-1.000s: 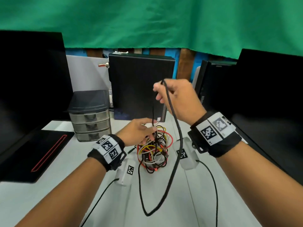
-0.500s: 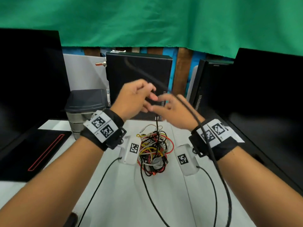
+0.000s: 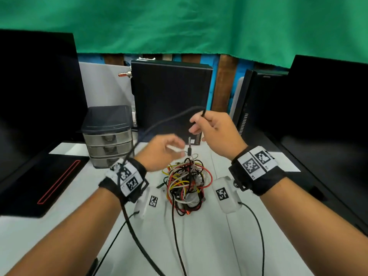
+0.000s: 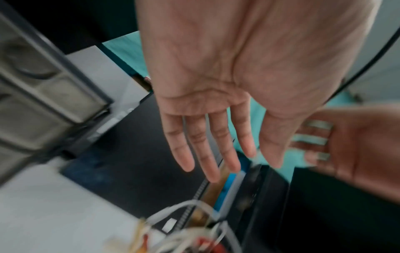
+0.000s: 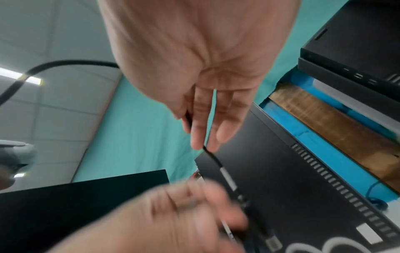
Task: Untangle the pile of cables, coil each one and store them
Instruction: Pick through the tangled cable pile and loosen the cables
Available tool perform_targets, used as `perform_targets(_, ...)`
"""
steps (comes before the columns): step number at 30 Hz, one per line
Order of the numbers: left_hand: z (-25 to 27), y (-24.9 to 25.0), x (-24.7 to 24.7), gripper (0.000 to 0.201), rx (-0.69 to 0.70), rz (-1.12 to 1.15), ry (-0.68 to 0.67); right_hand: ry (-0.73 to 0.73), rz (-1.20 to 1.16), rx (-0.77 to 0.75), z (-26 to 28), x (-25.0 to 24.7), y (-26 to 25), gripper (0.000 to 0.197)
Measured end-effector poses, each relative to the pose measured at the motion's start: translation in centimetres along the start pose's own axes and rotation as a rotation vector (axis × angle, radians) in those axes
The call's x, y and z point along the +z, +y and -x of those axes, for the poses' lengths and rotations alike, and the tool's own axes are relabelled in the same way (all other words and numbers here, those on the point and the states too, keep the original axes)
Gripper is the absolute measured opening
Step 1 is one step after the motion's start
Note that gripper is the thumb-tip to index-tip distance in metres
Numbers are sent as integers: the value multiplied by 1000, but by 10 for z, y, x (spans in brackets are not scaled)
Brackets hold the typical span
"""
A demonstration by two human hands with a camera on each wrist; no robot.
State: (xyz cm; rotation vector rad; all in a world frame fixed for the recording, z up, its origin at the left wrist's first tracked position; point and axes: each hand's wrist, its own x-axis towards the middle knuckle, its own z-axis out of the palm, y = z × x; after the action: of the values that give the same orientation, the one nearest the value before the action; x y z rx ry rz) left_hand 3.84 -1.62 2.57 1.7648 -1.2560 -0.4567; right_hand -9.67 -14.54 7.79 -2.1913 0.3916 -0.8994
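Pinched between the thumb and forefinger of the right hand (image 3: 217, 134), the black cable (image 3: 171, 118) is held up above the table (image 3: 199, 246), its plug end hanging straight down from the fingertips toward the pile. From the pinch the cable arcs left, drapes over the left wrist and runs down off the near edge of the view. The left hand (image 3: 161, 152) hovers lower, just left of the dangling plug, fingers straight and spread in the left wrist view, gripping nothing. Half a second ago both hands met high up with the left one closed on the cable; since then the left has let go and dropped, while the right has taken over the hold. That suggests a hand-over in the untangling step, freeing the left to sort out the next strand or guide the first loop. A white strip seems to lie across the left fingers in the head view, though blur makes that uncertain. Below and between the wrists sits the tangled pile of cables (image 3: 187, 184), a knot of red, yellow, white and black strands on the table, near the small drawer unit (image 3: 108, 136) at far left. No cable is coiled yet.
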Motion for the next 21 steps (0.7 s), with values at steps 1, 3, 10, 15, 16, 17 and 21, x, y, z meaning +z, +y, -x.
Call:
perform_targets(1,3,-17,7,19,-56,-42,-38,36,33,-33,-1,-5,1,23)
perform_targets(3,9,-44,18,16,-123,-40,-60,101,78,-87,-7,-17,7,22)
perform_targets(10,11,-65,16,70,-312,-75,-54,181,125,273,-27,-97,87,24)
perform_targets(15,12,-59,24,92,-456,-39,-295,187,432,508,-14,-124,114,39)
perform_targets(16,10,-61,27,97,-467,-32,-275,193,454,452,-10,-117,105,39)
perform_targets(17,8,-64,31,99,-492,-12,-229,203,437,370,-4,-104,89,33)
perform_targets(21,4,-59,38,77,-611,5,-96,-115,366,97,43,-29,18,17)
